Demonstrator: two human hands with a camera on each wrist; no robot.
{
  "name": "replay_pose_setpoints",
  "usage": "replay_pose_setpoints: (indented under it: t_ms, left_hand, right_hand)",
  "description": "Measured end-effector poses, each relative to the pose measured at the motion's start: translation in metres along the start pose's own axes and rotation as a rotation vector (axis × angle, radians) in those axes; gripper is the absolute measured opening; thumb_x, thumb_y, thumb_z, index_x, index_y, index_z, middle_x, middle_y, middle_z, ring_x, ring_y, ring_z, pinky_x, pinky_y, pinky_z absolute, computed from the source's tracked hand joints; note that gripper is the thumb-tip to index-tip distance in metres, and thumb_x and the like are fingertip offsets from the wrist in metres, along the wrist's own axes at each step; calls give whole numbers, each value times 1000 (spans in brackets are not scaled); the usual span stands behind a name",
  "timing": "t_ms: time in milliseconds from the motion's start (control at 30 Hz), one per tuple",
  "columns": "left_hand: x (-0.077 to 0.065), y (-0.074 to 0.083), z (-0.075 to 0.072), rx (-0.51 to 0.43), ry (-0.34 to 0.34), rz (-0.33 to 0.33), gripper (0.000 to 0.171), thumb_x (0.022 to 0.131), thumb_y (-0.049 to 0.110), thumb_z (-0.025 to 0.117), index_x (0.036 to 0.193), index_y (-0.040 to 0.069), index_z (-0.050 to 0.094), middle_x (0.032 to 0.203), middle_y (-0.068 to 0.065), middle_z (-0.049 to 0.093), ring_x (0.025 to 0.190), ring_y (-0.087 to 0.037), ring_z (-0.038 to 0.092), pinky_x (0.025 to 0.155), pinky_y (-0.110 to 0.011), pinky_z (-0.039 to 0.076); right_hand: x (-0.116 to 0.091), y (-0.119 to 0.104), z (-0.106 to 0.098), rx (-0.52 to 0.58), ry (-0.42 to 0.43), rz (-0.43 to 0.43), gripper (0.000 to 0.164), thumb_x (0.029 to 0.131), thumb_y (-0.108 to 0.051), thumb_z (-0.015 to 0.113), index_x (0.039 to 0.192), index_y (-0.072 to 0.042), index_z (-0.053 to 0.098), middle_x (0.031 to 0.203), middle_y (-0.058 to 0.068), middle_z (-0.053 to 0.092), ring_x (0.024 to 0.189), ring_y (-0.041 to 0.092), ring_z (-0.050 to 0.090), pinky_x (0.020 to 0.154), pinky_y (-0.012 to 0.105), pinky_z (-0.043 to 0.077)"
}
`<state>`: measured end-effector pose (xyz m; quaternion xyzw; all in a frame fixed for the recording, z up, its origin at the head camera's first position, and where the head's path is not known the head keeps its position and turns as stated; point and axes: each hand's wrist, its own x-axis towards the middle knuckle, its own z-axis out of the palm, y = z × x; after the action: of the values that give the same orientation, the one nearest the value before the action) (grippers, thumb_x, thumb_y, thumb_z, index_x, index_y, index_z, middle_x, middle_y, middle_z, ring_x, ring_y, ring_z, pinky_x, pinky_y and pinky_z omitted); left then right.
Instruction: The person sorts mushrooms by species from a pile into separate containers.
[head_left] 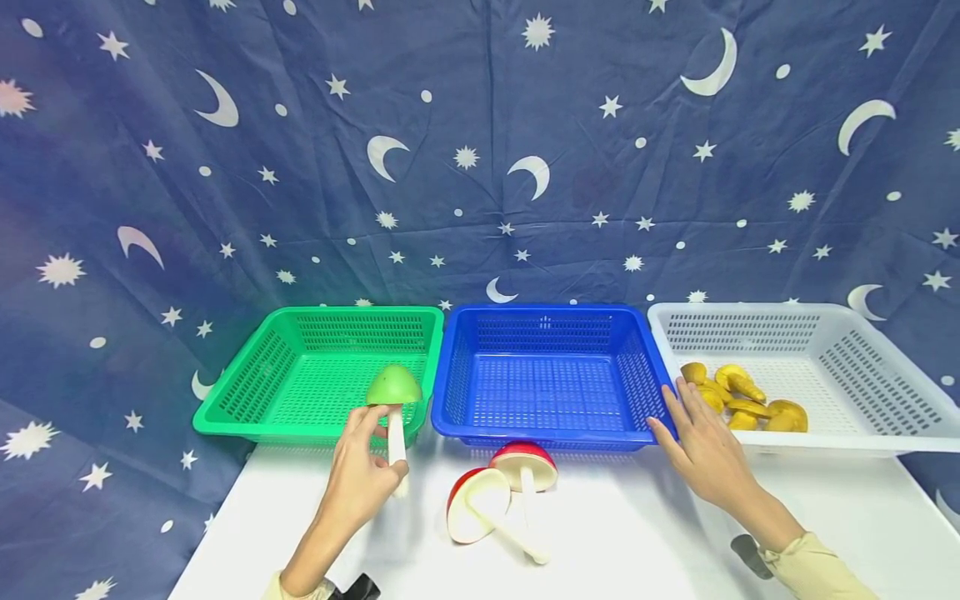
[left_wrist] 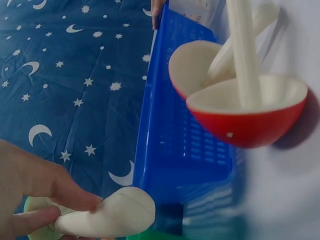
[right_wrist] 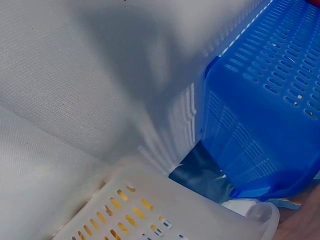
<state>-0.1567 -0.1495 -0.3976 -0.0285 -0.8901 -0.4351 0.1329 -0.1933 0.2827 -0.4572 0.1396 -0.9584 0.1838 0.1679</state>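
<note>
Left hand [head_left: 362, 468] and right hand [head_left: 708, 454], well apart, before three baskets in a row. The left hand pinches the white stem of a green-capped mushroom [head_left: 394, 386] between thumb and fingers; the mushroom is held upright, cap uppermost, at the front right corner of the green basket [head_left: 292, 400]. The right hand, its fingers extended and holding nothing, lies over the neighbouring rims of the blue basket [head_left: 543, 392] and the white basket [head_left: 795, 358] — whether it presses on them cannot be told. Yellow pieces [head_left: 786, 415] lie grouped toward the left side of the white basket. On the white table [head_left: 615, 525], in front of the blue basket, two red-capped mushrooms [head_left: 480, 504] lie touching or nearly so, pale undersides and stems exposed. Behind the baskets hangs a dark blue cloth [head_left: 465, 92] patterned with white moons, stars and dots. Light sleeves [head_left: 813, 567] — one on each arm — reach the wrists.
</note>
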Motion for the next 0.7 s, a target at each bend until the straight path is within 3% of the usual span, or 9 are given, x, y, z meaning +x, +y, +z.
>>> replay_pose_setpoints:
  t_ms: [300,700]
  left_hand:
    - [23,-5,-5,41,-19,8,69,59,-10,68,125,5,57,119,-13,48,96,-27,53,61,-28,53]
    - [53,-7,-10,89,-53,21,67,62,-5,68,127,5,55,118,-15,48,97,-30,51,69,-37,45]
  right_hand:
    - [0,0,0,-5,3,-2,61,99,-35,45,140,9,37,148,30,25,138,45,18,109,64,14]
    - [0,1,2,-10,7,-1,61,99,-36,45,139,9,38,148,30,25,138,45,19,108,63,17]
